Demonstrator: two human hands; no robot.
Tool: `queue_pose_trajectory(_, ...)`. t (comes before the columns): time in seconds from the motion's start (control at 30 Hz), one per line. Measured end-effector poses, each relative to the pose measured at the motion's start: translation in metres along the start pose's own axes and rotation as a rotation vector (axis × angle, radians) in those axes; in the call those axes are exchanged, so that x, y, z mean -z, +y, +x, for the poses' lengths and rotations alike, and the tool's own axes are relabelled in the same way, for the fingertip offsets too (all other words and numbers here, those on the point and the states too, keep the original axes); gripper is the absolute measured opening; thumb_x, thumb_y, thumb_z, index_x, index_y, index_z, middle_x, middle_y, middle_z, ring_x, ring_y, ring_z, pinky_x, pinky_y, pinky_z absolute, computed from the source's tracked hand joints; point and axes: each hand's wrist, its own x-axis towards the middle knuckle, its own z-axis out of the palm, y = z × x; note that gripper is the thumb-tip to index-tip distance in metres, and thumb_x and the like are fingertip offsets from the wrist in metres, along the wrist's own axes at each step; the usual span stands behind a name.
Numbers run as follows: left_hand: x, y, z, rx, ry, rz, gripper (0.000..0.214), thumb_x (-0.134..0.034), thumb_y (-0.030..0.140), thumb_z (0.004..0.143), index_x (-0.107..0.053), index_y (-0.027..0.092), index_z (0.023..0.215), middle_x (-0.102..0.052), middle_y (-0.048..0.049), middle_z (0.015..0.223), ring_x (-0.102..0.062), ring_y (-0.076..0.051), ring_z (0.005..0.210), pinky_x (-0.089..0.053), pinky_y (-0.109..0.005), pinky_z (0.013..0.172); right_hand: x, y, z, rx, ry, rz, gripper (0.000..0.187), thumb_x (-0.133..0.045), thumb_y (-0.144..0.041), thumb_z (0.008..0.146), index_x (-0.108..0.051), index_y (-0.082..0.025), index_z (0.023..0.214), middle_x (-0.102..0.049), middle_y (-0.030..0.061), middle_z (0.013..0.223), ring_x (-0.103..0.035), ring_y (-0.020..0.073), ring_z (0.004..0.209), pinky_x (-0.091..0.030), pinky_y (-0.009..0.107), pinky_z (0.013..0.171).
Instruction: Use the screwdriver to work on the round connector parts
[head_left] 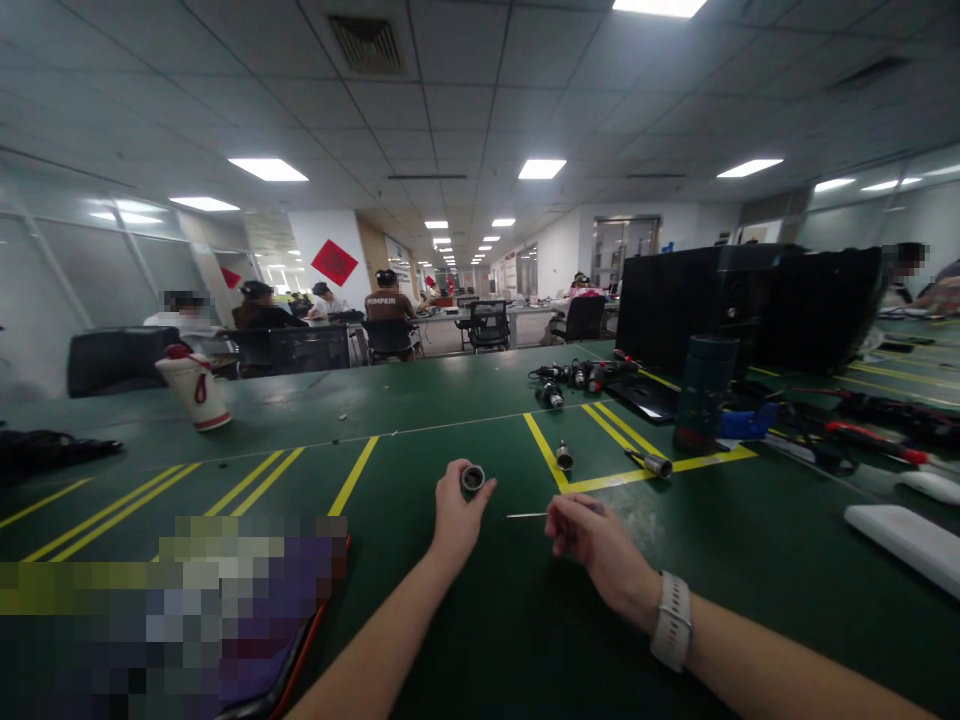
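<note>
My left hand (455,515) is closed around a small round metal part (472,478), a short ring-shaped cylinder held up at the fingertips above the green table (420,620). My right hand (592,540), with a pale watch on the wrist, pinches a thin metal rod (526,515) whose tip points left toward the left hand. The rod's tip stops a little short of the left hand. Both hands hover near the middle of the table.
Yellow tape lines mark the table. Small metal parts (564,457) and a tool (651,462) lie beyond my hands. A dark cylinder (705,392), black monitors (750,300), a white cup (196,388) and a white flat object (904,540) stand around. Several people sit at desks far behind.
</note>
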Motion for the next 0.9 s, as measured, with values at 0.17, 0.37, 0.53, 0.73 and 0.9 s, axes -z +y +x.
queue_pose_trajectory(0.17, -0.006, -0.012, 0.004, 0.005, -0.028, -0.063, 0.02, -0.063, 0.027, 0.072, -0.049, 0.02, 0.084, -0.057, 0.0017, 0.075, -0.058, -0.018, 0.072, -0.046, -0.029, 0.067, -0.001, -0.006, 0.004, -0.002, -0.042, 0.084, 0.034, -0.063, -0.045, 0.076, -0.058, -0.014, 0.064, -0.057, -0.0008, 0.053, -0.051, 0.0106, 0.05, -0.042, 0.024, 0.05)
queue_pose_trajectory(0.37, -0.003, -0.011, 0.006, -0.02, -0.075, -0.075, 0.02, -0.066, 0.022, 0.067, -0.051, 0.02, 0.079, -0.055, 0.0038, 0.069, -0.055, -0.015, 0.063, -0.045, -0.026, 0.058, -0.021, -0.017, 0.022, 0.063, -0.09, 0.127, 0.021, -0.068, -0.033, 0.072, -0.059, -0.015, 0.08, -0.059, -0.0017, 0.056, -0.052, 0.0112, 0.051, -0.041, 0.022, 0.048)
queue_pose_trajectory(0.53, 0.001, -0.009, 0.006, -0.052, -0.073, -0.045, 0.02, -0.069, 0.029, 0.065, -0.051, 0.019, 0.063, -0.051, 0.0046, 0.06, -0.05, -0.014, 0.056, -0.041, -0.026, 0.053, -0.037, -0.015, 0.044, 0.119, -0.099, 0.152, 0.019, -0.07, -0.028, 0.068, -0.054, -0.017, 0.071, -0.055, -0.004, 0.054, -0.049, 0.0102, 0.05, -0.04, 0.022, 0.048)
queue_pose_trajectory(0.73, 0.0, -0.017, 0.007, -0.009, -0.029, -0.124, 0.025, -0.069, 0.024, 0.065, -0.046, 0.021, 0.075, -0.052, 0.0062, 0.063, -0.052, -0.013, 0.057, -0.042, -0.024, 0.054, -0.032, -0.007, 0.045, 0.088, -0.185, 0.131, 0.02, -0.07, -0.029, 0.068, -0.054, -0.017, 0.066, -0.051, -0.0043, 0.053, -0.046, 0.0096, 0.049, -0.039, 0.022, 0.048)
queue_pose_trajectory(0.9, -0.003, -0.016, 0.006, -0.015, -0.143, -0.119, 0.018, -0.062, 0.017, 0.069, -0.049, 0.021, 0.08, -0.054, 0.0035, 0.072, -0.054, -0.014, 0.065, -0.044, -0.026, 0.061, -0.029, -0.003, 0.044, 0.115, -0.177, 0.073, 0.025, -0.066, -0.036, 0.074, -0.054, -0.016, 0.063, -0.049, -0.0042, 0.051, -0.044, 0.0098, 0.048, -0.038, 0.023, 0.047)
